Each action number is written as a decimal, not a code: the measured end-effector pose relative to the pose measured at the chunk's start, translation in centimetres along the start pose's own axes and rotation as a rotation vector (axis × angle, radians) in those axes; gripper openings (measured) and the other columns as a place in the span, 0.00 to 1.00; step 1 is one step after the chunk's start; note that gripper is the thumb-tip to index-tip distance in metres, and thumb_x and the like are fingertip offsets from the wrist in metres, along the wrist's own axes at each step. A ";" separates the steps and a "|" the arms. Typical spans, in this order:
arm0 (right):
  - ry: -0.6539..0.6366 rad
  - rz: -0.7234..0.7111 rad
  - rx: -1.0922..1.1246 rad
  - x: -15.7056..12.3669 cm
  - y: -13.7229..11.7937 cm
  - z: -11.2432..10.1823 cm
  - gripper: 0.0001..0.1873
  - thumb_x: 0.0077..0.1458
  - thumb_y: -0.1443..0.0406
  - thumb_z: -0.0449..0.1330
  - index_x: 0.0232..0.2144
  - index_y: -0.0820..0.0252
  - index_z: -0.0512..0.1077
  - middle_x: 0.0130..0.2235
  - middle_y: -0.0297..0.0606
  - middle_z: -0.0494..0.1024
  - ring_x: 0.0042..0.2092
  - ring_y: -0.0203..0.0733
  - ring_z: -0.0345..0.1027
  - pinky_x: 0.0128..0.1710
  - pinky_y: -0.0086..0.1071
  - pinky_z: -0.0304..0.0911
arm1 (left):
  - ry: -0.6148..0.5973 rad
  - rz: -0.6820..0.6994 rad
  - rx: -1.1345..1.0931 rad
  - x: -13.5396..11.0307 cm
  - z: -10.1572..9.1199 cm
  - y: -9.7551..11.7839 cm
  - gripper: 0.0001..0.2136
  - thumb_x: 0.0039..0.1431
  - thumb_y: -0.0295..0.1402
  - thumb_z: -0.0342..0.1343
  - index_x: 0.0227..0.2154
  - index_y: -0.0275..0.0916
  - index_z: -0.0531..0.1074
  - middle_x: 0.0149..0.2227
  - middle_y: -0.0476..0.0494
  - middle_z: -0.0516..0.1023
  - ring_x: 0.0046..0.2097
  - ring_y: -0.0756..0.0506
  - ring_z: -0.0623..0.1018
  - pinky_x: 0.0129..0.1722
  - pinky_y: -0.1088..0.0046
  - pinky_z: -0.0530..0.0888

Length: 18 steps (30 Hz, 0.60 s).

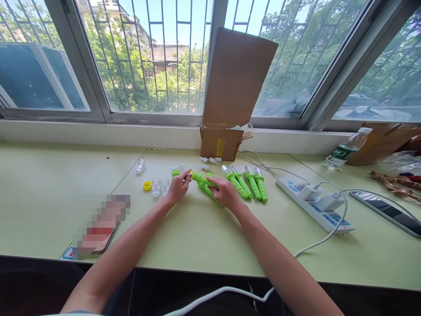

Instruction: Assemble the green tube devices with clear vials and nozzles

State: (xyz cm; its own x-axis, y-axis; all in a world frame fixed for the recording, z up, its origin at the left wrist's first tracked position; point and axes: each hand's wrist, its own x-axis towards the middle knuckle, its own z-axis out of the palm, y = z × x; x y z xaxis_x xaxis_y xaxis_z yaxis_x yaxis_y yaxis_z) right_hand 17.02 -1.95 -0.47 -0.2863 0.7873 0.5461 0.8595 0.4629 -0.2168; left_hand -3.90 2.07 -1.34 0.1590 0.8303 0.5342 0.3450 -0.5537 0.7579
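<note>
My right hand (225,192) is wrapped round a green ribbed plastic handle (200,177) that points to the left. At its far end shows a small yellow part (191,174). The fingertips of my left hand (178,186) are pinched together right by that end; what they grip is too small to make out. Under the held handle lies another green handle (206,189), partly covered. Just beyond my left hand are a green ring-like piece (175,173) and a clear plastic piece (179,166). Clear cups (155,187) and a yellow ring (147,185) stand left of it.
Several green sticks with clear tops (251,184) lie to the right. Behind are small white pieces (210,160) and an open cardboard box (217,142). A power strip (312,204) with cables, a phone (384,210) and a water bottle (347,149) occupy the right side.
</note>
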 end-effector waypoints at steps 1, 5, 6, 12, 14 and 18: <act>0.000 -0.002 0.000 0.0 -0.1 0.0 0.20 0.55 0.64 0.56 0.52 0.53 0.70 0.41 0.39 0.79 0.38 0.44 0.73 0.37 0.32 0.65 | 0.011 0.001 0.009 0.0 0.0 0.1 0.14 0.62 0.34 0.48 0.48 0.41 0.71 0.35 0.43 0.80 0.35 0.46 0.80 0.33 0.69 0.76; 0.009 -0.009 0.003 0.0 -0.2 0.0 0.20 0.56 0.63 0.57 0.51 0.52 0.71 0.42 0.38 0.79 0.39 0.44 0.73 0.37 0.31 0.65 | -0.007 0.007 0.041 -0.1 0.0 0.4 0.14 0.61 0.33 0.48 0.47 0.41 0.71 0.31 0.44 0.79 0.34 0.45 0.80 0.32 0.69 0.75; 0.010 -0.010 0.003 0.0 -0.2 0.0 0.20 0.56 0.63 0.56 0.51 0.52 0.71 0.42 0.38 0.79 0.39 0.44 0.73 0.37 0.31 0.65 | -0.016 0.007 0.035 -0.2 0.0 0.4 0.14 0.61 0.33 0.47 0.47 0.41 0.71 0.30 0.45 0.79 0.34 0.46 0.80 0.32 0.70 0.75; 0.009 -0.016 -0.005 0.0 -0.1 0.1 0.20 0.55 0.64 0.56 0.51 0.52 0.70 0.42 0.38 0.79 0.39 0.44 0.73 0.36 0.31 0.64 | -0.025 0.003 -0.023 -0.2 -0.1 0.7 0.14 0.61 0.32 0.47 0.46 0.40 0.71 0.30 0.45 0.78 0.34 0.46 0.80 0.31 0.70 0.76; 0.009 -0.018 -0.015 0.0 -0.1 0.2 0.20 0.55 0.64 0.56 0.51 0.51 0.70 0.42 0.38 0.79 0.38 0.44 0.73 0.36 0.31 0.64 | -0.023 0.006 -0.030 -0.3 -0.2 0.8 0.13 0.61 0.33 0.47 0.46 0.39 0.71 0.31 0.45 0.79 0.34 0.47 0.79 0.32 0.70 0.76; 0.004 -0.014 -0.034 0.0 -0.1 0.2 0.20 0.56 0.63 0.55 0.52 0.52 0.70 0.41 0.38 0.79 0.38 0.44 0.73 0.35 0.32 0.64 | -0.028 0.024 -0.037 -0.4 -0.2 1.0 0.13 0.59 0.34 0.50 0.46 0.39 0.71 0.34 0.43 0.79 0.34 0.47 0.79 0.34 0.69 0.77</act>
State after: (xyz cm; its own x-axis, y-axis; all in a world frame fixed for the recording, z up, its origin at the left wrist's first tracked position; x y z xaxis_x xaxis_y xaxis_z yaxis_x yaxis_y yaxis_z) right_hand 16.83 -1.95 -0.60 -0.2970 0.7788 0.5525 0.8693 0.4599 -0.1810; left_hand -3.80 1.22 -0.74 0.1925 0.8177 0.5425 0.3064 -0.5752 0.7584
